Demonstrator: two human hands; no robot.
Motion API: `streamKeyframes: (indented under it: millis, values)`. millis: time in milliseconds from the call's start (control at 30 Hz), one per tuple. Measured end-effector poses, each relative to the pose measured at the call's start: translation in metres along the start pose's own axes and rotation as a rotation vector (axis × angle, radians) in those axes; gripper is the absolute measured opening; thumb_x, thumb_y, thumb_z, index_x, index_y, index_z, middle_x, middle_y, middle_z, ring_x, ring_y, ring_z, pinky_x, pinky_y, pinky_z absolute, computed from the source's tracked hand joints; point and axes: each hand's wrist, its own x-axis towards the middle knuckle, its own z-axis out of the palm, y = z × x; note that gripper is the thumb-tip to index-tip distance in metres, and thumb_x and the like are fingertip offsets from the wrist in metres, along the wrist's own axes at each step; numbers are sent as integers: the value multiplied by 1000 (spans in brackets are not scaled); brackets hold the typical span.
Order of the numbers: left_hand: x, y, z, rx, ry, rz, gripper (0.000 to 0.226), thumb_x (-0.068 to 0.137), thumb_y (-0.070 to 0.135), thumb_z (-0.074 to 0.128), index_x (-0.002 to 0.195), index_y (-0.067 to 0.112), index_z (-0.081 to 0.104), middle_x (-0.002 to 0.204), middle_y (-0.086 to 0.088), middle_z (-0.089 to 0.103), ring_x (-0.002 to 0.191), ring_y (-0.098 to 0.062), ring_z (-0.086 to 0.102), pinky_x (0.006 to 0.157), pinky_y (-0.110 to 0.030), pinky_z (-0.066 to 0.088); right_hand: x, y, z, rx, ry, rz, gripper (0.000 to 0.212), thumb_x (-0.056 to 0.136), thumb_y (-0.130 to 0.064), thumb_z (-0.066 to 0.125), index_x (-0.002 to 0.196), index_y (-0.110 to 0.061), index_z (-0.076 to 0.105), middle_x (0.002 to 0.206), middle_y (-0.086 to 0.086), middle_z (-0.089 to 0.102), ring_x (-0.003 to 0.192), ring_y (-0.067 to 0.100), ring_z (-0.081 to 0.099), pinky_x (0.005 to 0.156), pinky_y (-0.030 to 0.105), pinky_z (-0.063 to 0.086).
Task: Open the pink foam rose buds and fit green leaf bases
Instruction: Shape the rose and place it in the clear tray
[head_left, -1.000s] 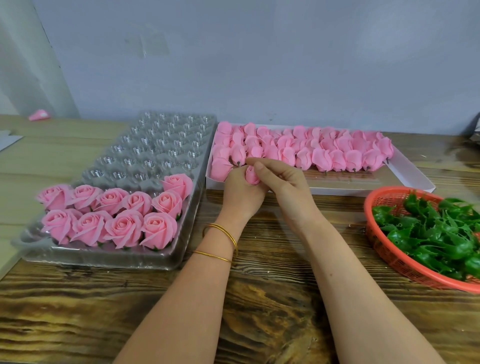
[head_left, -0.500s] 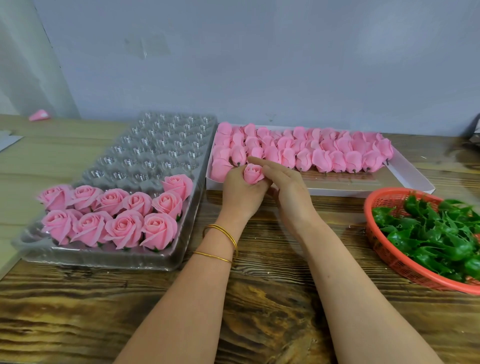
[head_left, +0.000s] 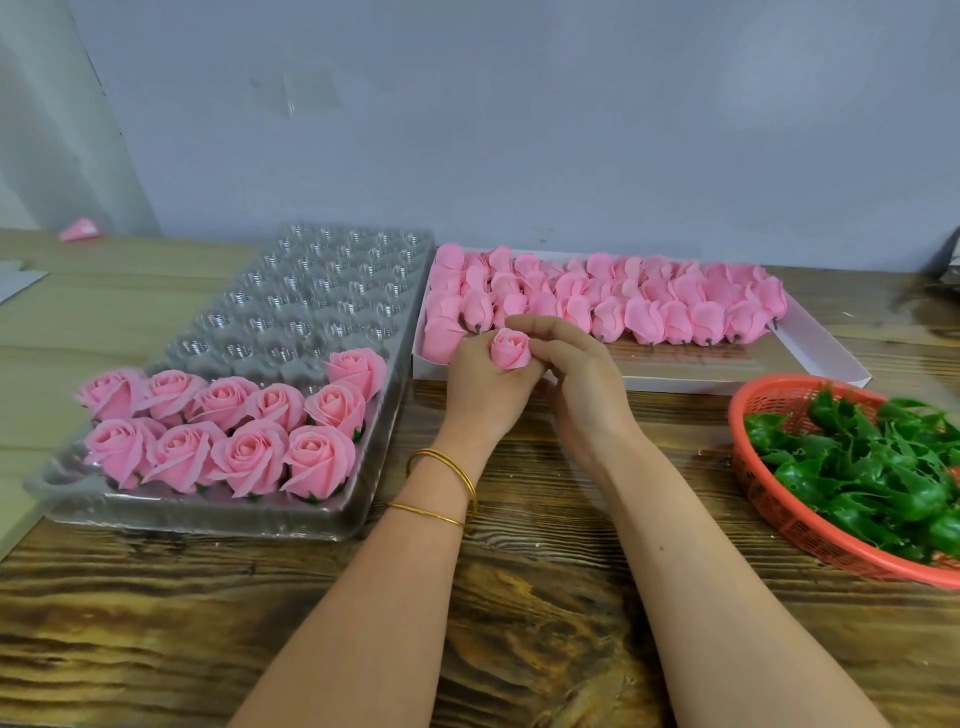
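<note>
- Head view: left hand (head_left: 483, 389) grips pink foam rose bud (head_left: 510, 349) at centre, its base hidden; right hand (head_left: 576, 384) pinches its petals.
- Orange basket (head_left: 748, 400) of green leaf bases (head_left: 857, 467), 3 o'clock, cut off by frame edge.
- Wooden table (head_left: 519, 623) shows between forearms, 6 o'clock.

Wooden table (head_left: 545, 649), pale blue wall (head_left: 519, 130)

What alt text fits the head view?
The left hand and right hand hold a pink bud over a table. A tray of open roses lies left, a box of buds behind, a basket of green leaves right.
</note>
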Motion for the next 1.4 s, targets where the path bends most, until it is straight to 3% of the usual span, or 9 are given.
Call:
streamKeyframes:
  millis: [133,367,567,833,1000,1100,1200,1267,1400]
  values:
    - [1,1,0,23,-1,-11,26,66,25,61,59,49,65,51,21,60,52,4,52,54,-25,47,-2,-1,0,-19,48,11,23,88,6,50,82,-12,64,87,10,67,86,18,61,78,32,48]
    - [2,-3,0,28,28,-49,15,68,27,62,54,32,65,54,11,62,56,-5,56,55,-32,49,-4,0,-1,-136,73,-102,31,90,3,57,69,-17,67,70,0,64,78,19,59,77,42,49]
    - [2,-3,0,49,8,-17,11,68,25,62,57,27,61,60,3,61,61,-13,55,58,-37,49,-2,1,-2,-134,100,-50,23,89,3,55,78,-13,67,83,9,67,85,24,64,81,50,54]
    - [2,-7,0,99,-23,44,28,70,18,60,47,28,50,47,12,48,54,-10,44,53,-25,36,3,3,-5,-222,187,-12,23,87,6,54,78,-14,64,84,15,61,79,20,59,61,26,50]
    - [3,-10,-1,63,-71,67,35,77,17,71,48,29,55,48,13,51,53,-4,45,52,-22,39,4,2,-9,-278,271,-116,13,95,-6,55,87,-9,65,83,9,64,80,17,57,76,35,50]
    - [2,-8,-1,64,-139,52,43,82,12,70,47,36,60,47,18,55,49,5,46,52,-12,37,2,-2,-8,-269,267,-228,12,97,-11,58,88,-10,66,77,0,64,73,7,58,70,23,48]
    - [1,-6,1,119,-173,41,24,83,14,67,64,28,69,61,11,67,62,-3,60,59,-28,49,-1,-6,-6,-291,194,-297,19,95,-13,62,78,-16,68,70,-6,65,67,0,57,67,17,47]
    - [0,-3,2,146,-201,50,10,80,21,64,75,25,71,75,6,72,78,-13,68,72,-35,57,-3,-7,-5,-311,143,-299,21,94,-14,64,74,-12,71,70,8,68,69,6,58,68,21,49]
    - [-1,2,3,124,-227,13,17,72,27,61,69,42,67,70,16,68,80,-14,69,76,-39,59,-5,-7,-4,-328,81,-277,19,92,-15,67,75,-14,74,78,20,72,72,14,63,71,33,54]
